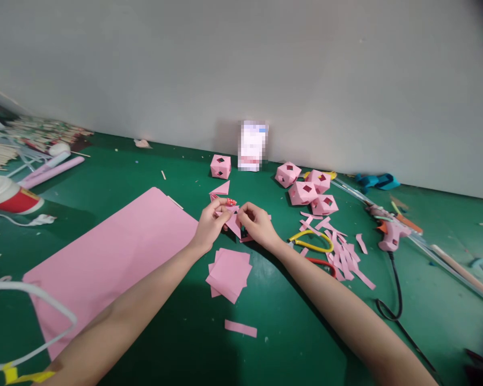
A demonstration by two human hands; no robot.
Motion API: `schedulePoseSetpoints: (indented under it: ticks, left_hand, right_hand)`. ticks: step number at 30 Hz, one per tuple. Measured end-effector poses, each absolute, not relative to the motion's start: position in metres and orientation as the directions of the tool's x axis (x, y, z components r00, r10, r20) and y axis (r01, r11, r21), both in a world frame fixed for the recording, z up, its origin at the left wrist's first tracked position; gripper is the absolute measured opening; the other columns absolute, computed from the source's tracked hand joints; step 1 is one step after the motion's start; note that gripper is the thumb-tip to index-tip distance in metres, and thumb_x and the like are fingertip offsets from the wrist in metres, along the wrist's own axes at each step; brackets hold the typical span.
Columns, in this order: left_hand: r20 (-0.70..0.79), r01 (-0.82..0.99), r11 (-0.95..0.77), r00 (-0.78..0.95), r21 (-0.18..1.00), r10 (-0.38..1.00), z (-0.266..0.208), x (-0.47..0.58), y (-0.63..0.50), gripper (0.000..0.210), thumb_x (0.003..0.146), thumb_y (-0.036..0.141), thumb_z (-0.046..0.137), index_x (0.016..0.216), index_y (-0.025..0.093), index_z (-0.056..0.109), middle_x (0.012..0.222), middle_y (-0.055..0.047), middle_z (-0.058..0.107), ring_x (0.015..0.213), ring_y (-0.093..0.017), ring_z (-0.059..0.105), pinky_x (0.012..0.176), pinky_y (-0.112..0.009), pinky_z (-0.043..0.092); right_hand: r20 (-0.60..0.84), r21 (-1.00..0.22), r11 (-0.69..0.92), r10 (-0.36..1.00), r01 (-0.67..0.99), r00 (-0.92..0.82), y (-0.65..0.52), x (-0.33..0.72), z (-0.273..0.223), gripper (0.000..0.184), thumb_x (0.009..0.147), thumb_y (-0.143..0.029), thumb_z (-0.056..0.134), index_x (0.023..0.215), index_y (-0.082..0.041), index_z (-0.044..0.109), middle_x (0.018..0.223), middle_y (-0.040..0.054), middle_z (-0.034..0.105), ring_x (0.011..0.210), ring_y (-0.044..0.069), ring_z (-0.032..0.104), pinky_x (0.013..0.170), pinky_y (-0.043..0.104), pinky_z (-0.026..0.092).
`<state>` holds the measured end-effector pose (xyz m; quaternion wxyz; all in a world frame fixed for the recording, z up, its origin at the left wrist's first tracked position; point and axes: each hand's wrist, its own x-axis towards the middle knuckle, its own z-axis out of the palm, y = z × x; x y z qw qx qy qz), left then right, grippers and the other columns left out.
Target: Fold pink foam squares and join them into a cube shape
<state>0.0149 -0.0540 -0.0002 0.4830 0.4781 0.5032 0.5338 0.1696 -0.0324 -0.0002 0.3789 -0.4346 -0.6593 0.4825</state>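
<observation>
Both hands meet at the middle of the table around a folded pink paper piece. My left hand pinches its left side, and a red patterned wrap covers one fingertip. My right hand is closed on the piece's right side; its fingertips partly hide the paper. Just beyond my left hand lies another folded pink paper. Closer to me is a small stack of pink paper squares, with a single pink strip in front of it.
Large pink sheets lie to the left. Several finished pink paper polyhedra stand at the back right, near scissors and paper scraps. A pink glue gun with a cord lies right. A paper cup stands left; a lit screen leans on the wall.
</observation>
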Motion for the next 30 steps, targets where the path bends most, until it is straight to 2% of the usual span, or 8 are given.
schedulePoseSetpoints:
  ticks: [7,15,20,30]
  left_hand:
    - [0.011,-0.035,-0.014,-0.083,0.999,0.996,0.0023,0.0162,-0.0544,0.019,0.078,0.019,0.062,0.096,0.018,0.067,0.062,0.006,0.051,0.049,-0.008,0.049,0.049,-0.019,0.042]
    - [0.006,0.038,-0.004,-0.058,0.999,0.998,-0.0002,0.0173,-0.0542,0.015,0.080,0.024,0.061,0.093,0.018,0.065,0.075,0.002,0.060,0.054,-0.009,0.053,0.050,-0.021,0.046]
    - [0.026,0.130,-0.024,-0.014,0.991,1.000,0.0017,0.0178,-0.0563,0.015,0.081,0.022,0.059,0.095,0.019,0.063,0.070,0.003,0.057,0.052,-0.009,0.053,0.051,-0.020,0.046]
    - [0.040,0.174,-0.039,-0.001,0.984,0.999,-0.0002,0.0178,-0.0565,0.015,0.083,0.023,0.058,0.097,0.020,0.062,0.069,0.005,0.052,0.052,-0.009,0.055,0.053,-0.021,0.048]
  right_hand:
    - [0.076,-0.954,0.167,0.938,0.248,-0.337,-0.0324,0.1695,0.0002,0.014,0.084,-0.029,0.050,0.073,-0.020,0.052,0.065,-0.0037,0.060,0.060,0.012,0.053,0.061,0.024,0.040]
    - [0.081,-0.925,0.188,0.947,0.331,-0.311,-0.0325,0.1694,0.0019,0.016,0.083,-0.032,0.049,0.073,-0.020,0.051,0.065,-0.0039,0.055,0.060,0.011,0.050,0.059,0.024,0.037]
    - [0.052,-0.915,0.159,0.957,0.370,-0.284,-0.0363,0.1690,0.0064,0.016,0.083,-0.033,0.048,0.074,-0.021,0.051,0.063,-0.0045,0.052,0.060,0.012,0.048,0.056,0.023,0.036]
    - [0.058,-0.904,0.169,0.958,0.392,-0.279,-0.0366,0.1685,0.0070,0.016,0.084,-0.033,0.048,0.074,-0.021,0.051,0.063,-0.0042,0.053,0.060,0.012,0.050,0.057,0.023,0.036]
